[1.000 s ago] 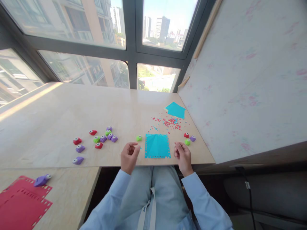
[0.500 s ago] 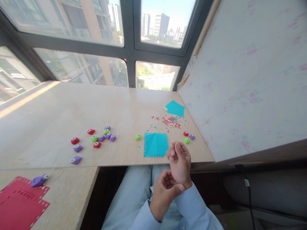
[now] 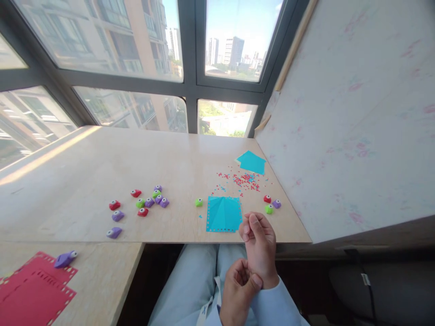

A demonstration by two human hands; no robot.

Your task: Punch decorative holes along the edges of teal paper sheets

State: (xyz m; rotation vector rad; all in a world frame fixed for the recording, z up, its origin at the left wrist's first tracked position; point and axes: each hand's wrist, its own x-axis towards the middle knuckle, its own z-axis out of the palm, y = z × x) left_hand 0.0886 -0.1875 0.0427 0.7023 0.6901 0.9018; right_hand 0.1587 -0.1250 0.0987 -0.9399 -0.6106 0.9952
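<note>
Beside blue paper (image 3: pixel 223 214) — left hand (image 3: pixel 239 290) grips right hand (image 3: pixel 260 246).

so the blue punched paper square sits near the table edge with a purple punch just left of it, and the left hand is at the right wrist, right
Not quite: the punch just left of the blue paper square is green, not purple, as the head view shows. The square does lie near the table edge, and the left hand does grip the wrist of the right hand.
</note>
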